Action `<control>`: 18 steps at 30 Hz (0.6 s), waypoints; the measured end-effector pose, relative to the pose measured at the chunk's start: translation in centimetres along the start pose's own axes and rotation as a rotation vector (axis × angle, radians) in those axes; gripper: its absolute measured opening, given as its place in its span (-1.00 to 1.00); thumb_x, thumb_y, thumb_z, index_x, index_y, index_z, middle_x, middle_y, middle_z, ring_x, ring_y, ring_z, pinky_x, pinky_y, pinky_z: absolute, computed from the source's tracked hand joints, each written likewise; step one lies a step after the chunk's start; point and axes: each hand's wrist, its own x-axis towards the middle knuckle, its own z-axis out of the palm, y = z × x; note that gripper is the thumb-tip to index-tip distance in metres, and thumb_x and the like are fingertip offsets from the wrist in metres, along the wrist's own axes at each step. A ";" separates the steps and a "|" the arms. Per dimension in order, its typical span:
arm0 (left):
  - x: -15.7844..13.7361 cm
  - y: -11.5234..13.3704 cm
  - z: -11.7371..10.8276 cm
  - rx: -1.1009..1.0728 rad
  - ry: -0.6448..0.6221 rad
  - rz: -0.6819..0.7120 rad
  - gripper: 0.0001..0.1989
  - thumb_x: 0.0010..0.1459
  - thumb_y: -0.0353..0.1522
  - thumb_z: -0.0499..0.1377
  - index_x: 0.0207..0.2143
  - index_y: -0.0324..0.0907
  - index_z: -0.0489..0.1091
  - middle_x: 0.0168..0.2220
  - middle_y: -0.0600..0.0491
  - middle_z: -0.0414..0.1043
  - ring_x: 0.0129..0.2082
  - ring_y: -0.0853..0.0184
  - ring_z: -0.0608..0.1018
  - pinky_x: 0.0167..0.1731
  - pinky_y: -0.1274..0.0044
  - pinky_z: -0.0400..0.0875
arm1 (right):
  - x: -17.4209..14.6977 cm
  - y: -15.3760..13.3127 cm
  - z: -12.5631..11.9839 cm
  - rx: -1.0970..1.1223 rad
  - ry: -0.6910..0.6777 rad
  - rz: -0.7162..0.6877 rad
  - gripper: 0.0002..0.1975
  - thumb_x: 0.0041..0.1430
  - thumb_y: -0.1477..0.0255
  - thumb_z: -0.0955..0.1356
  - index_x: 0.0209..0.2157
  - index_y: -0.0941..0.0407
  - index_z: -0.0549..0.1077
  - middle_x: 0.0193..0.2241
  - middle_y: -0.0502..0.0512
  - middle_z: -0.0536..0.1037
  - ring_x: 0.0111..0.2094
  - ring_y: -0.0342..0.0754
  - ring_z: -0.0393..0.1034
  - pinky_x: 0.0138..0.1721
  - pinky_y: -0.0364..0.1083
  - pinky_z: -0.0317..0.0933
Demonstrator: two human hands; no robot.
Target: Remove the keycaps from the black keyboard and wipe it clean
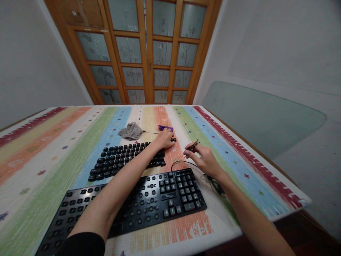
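My left hand (165, 138) reaches across the table, its fingers closed at a small black keycap (173, 139) beyond the loose keycaps. Just behind those fingers lies a purple object (165, 128) whose kind I cannot make out. My right hand (204, 158) is closed around a small dark tool with thin wire prongs, which looks like a keycap puller (194, 145). Below both hands sits a black keyboard (146, 220). Its right-hand keys are in place, while many switches on the left and middle are bare. My left forearm hides part of it.
Rows of loose black keycaps (114, 158) lie behind the keyboard. A grey cloth (131, 131) is farther back, with a thin rod (151, 132) beside it. The keyboard's black cable (183, 161) curves under my right hand. A striped cloth (53, 170) covers the table.
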 end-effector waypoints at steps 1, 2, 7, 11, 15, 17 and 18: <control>0.0 -0.1 0.0 0.002 -0.003 -0.007 -0.74 0.06 -0.32 0.24 -0.22 -0.29 0.53 -0.11 -0.21 0.46 -0.05 0.01 0.41 -0.04 0.31 0.35 | 0.0 0.0 0.0 0.000 -0.003 0.001 -0.78 0.32 0.24 0.32 -0.27 0.11 0.44 -0.45 0.05 0.58 -0.44 -0.06 0.50 -0.32 -0.09 0.33; -0.1 -0.1 -0.1 0.004 -0.006 -0.013 -0.76 0.06 -0.32 0.24 -0.24 -0.29 0.53 -0.12 -0.20 0.46 -0.05 0.01 0.41 -0.04 0.31 0.35 | 0.0 0.0 0.0 -0.001 -0.005 0.000 -0.78 0.32 0.24 0.32 -0.27 0.11 0.44 -0.45 0.05 0.58 -0.44 -0.06 0.50 -0.32 -0.09 0.33; -0.2 -0.3 -0.2 -0.003 -0.021 -0.014 -0.84 0.10 -0.38 0.19 -0.32 -0.28 0.54 -0.15 -0.18 0.48 -0.07 0.04 0.44 -0.05 0.33 0.36 | 0.0 0.1 0.0 -0.010 -0.012 -0.014 -0.74 0.33 0.21 0.31 -0.28 0.12 0.44 -0.45 0.05 0.57 -0.44 -0.07 0.50 -0.32 -0.10 0.32; -0.2 -0.4 -0.1 -0.020 -0.012 -0.013 -0.83 0.11 -0.39 0.18 -0.28 -0.27 0.54 -0.13 -0.17 0.48 -0.05 0.05 0.44 -0.05 0.34 0.36 | 0.0 0.1 0.1 -0.025 -0.006 -0.014 -0.73 0.33 0.20 0.31 -0.28 0.12 0.44 -0.46 0.05 0.57 -0.45 -0.07 0.49 -0.34 -0.10 0.31; -0.3 -0.4 0.0 -0.041 -0.001 -0.020 -0.79 0.09 -0.34 0.23 -0.23 -0.26 0.52 -0.13 -0.16 0.48 -0.05 0.05 0.44 -0.05 0.32 0.35 | -0.1 0.0 0.1 0.004 -0.013 -0.002 -0.74 0.32 0.21 0.31 -0.27 0.12 0.45 -0.45 0.06 0.58 -0.44 -0.07 0.50 -0.33 -0.10 0.32; -0.4 -0.4 -0.1 -0.055 0.014 -0.028 -0.71 0.07 -0.30 0.26 -0.17 -0.28 0.49 -0.10 -0.18 0.46 -0.04 0.03 0.44 -0.04 0.30 0.35 | -0.1 -0.1 0.1 0.026 -0.028 0.016 -0.75 0.31 0.22 0.33 -0.25 0.13 0.46 -0.42 0.08 0.60 -0.42 -0.06 0.52 -0.32 -0.09 0.33; -0.5 -0.3 -0.3 -0.064 0.024 -0.031 -0.68 0.07 -0.29 0.27 -0.14 -0.29 0.48 -0.09 -0.18 0.46 -0.04 0.02 0.44 -0.03 0.29 0.34 | -0.2 -0.2 0.1 0.046 -0.047 0.029 -0.75 0.30 0.22 0.34 -0.24 0.13 0.47 -0.40 0.09 0.61 -0.40 -0.05 0.53 -0.31 -0.09 0.33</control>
